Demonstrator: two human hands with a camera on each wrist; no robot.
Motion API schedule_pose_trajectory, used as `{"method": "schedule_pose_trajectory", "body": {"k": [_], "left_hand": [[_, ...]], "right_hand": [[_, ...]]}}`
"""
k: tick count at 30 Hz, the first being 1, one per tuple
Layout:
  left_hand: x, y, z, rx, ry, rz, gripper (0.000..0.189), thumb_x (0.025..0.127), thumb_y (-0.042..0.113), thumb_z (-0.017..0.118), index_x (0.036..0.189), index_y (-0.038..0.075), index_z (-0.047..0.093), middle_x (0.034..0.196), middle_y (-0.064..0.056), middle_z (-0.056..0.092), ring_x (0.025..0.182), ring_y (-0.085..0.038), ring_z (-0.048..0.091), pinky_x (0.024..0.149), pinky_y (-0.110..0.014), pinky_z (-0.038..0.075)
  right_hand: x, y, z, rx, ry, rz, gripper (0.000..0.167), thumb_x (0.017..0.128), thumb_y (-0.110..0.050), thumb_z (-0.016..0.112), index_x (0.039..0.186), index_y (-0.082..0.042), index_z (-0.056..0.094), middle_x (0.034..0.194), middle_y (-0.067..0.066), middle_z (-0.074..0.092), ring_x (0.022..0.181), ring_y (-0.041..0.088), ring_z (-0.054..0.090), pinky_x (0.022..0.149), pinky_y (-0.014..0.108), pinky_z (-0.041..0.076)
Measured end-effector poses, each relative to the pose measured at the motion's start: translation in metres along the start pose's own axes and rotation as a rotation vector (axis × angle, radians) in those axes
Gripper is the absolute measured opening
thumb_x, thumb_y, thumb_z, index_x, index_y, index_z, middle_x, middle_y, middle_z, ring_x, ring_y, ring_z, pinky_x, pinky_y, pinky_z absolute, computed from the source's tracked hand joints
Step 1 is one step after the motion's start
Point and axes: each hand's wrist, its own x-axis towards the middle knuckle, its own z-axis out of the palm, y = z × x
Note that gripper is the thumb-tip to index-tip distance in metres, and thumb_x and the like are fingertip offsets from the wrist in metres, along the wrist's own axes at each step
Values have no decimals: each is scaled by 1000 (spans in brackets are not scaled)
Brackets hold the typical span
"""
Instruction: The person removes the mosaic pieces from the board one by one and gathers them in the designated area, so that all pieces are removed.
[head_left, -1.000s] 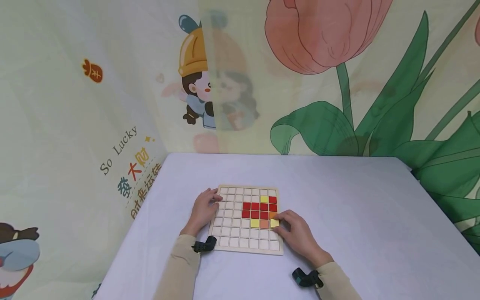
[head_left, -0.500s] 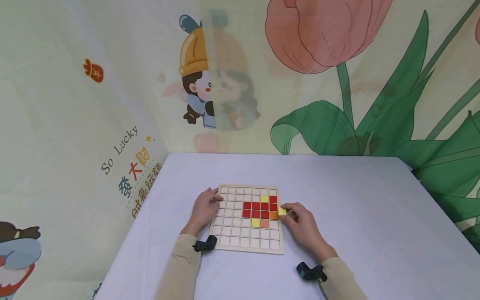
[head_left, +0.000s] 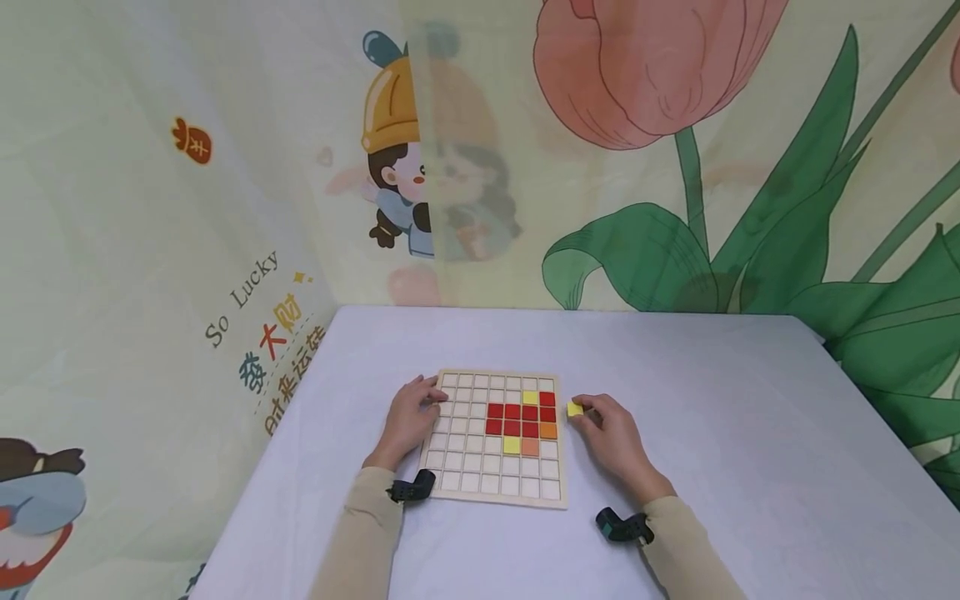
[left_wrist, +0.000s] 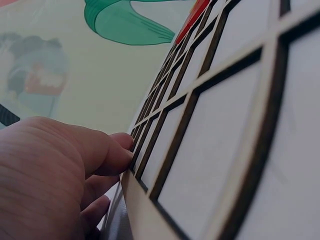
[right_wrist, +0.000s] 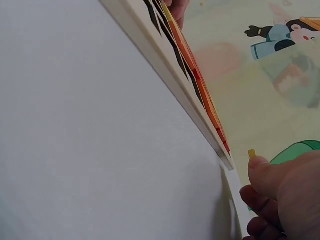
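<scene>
A pale wooden grid board [head_left: 562,483] lies on the white table. My left hand [head_left: 408,417] holds its left edge; the left wrist view shows the thumb on the board's rim [left_wrist: 142,210] with fingers beside it. Off the board's right edge, my right hand [head_left: 615,437] pinches a yellow square tile [head_left: 574,409] between thumb and fingers. In the right wrist view that tile [right_wrist: 252,153] sticks up past the thumb, apart from the board. Several red tiles [head_left: 529,413] fill cells on the board's right half, among yellow tiles [head_left: 512,445] and orange tiles [head_left: 548,431].
The white-covered table [head_left: 712,400] stretches around the board. Behind it hangs a printed curtain [head_left: 480,275] with a tulip and cartoon figures. A black wrist camera [head_left: 626,527] sits on the right wrist, another wrist camera [head_left: 412,487] on the left.
My right hand has lifted the yellow tile out of a cell below the orange tile and carried it right and away from me, off the board. My left hand has stayed put.
</scene>
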Motion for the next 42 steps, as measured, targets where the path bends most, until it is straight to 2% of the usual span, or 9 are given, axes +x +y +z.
{"method": "schedule_pose_trajectory", "body": {"k": [4, 9, 16, 26, 42], "left_hand": [[2, -1, 0, 6, 2, 14, 18, 86, 0, 60, 97, 9, 71, 140, -15, 55, 140, -36, 36, 120, -47, 20], [2, -3, 1, -3, -16, -14, 19, 86, 1, 60, 98, 9, 72, 141, -14, 54, 141, -34, 35, 121, -47, 19], [0, -4, 3, -15, -14, -35, 18, 86, 1, 60, 97, 11, 72, 142, -12, 54, 142, -33, 34, 121, -48, 19], [1, -4, 3, -6, -9, -26, 18, 86, 1, 60, 97, 10, 72, 141, -11, 54, 141, -32, 35, 120, -48, 20], [2, -3, 2, -9, -13, -21, 20, 86, 0, 58, 97, 10, 72, 142, -11, 54, 142, -31, 35, 121, -43, 18]], "right_hand": [[9, 3, -1, -18, -5, 22, 31, 90, -13, 69, 120, -7, 65, 112, 11, 64, 101, 26, 57, 93, 47, 53], [16, 6, 2, -31, -20, 53, 32, 90, -13, 70, 120, -5, 65, 113, 12, 63, 99, 26, 54, 92, 45, 52], [24, 10, 5, -57, -14, 39, 32, 91, -14, 69, 121, -6, 65, 113, 12, 62, 97, 26, 53, 88, 43, 51], [35, 12, 7, -114, -12, 26, 32, 89, -16, 72, 120, -8, 67, 107, 11, 61, 87, 23, 50, 71, 32, 43], [38, 12, 10, -144, -40, 64, 30, 91, -17, 69, 119, -7, 67, 111, 12, 59, 96, 26, 52, 85, 41, 50]]}}
